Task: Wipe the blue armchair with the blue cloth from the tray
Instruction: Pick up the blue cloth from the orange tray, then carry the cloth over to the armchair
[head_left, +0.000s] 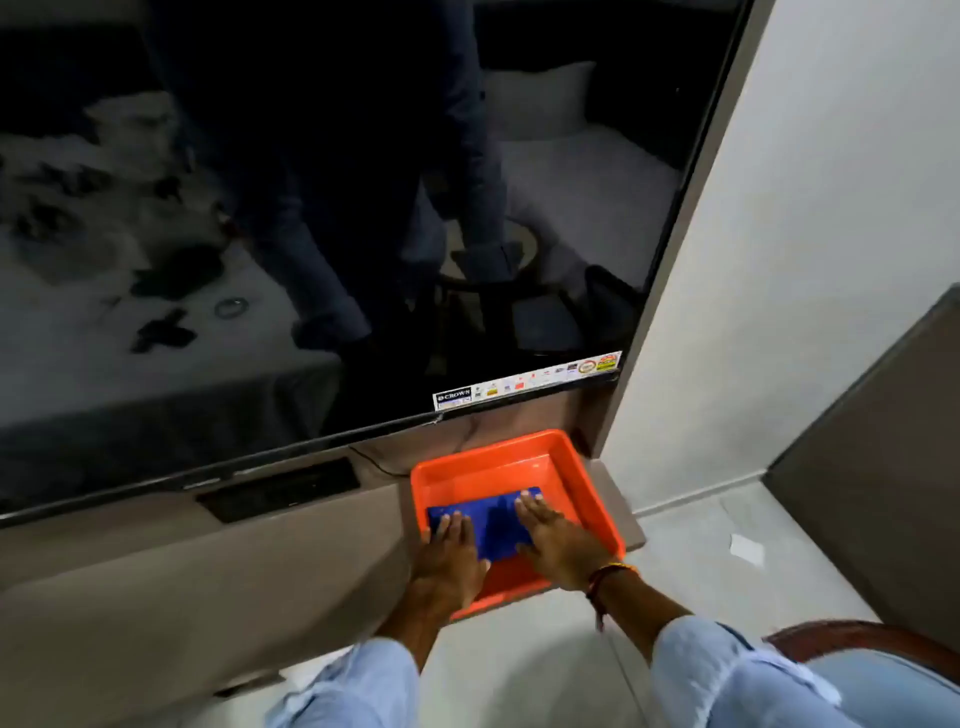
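While both hands rest flat on it, the blue cloth (496, 522) lies spread in the near half of an orange tray (587, 483), its long axis running from about nine o'clock to three o'clock across the tray. The left hand (451, 553) presses on the cloth's nine o'clock end and the right hand (558, 540) on its three o'clock end, each with fingers stretched out and slightly splayed, palms down, gripping nothing yet. Both hands touch the cloth, so neither is nearer; the cloth sits straight ahead at twelve o'clock from the wrists. A red thread bracelet (608, 574) circles the right wrist, and pale blue sleeves (727, 670) cover the forearms. The tray sits on a grey ledge (628, 514) below a large dark television (311, 208). A rounded reddish-brown edge (852, 636) shows at four o'clock; whether it belongs to the armchair cannot be told. Picking up the cloth likely comes next, by closing the fingers on it.
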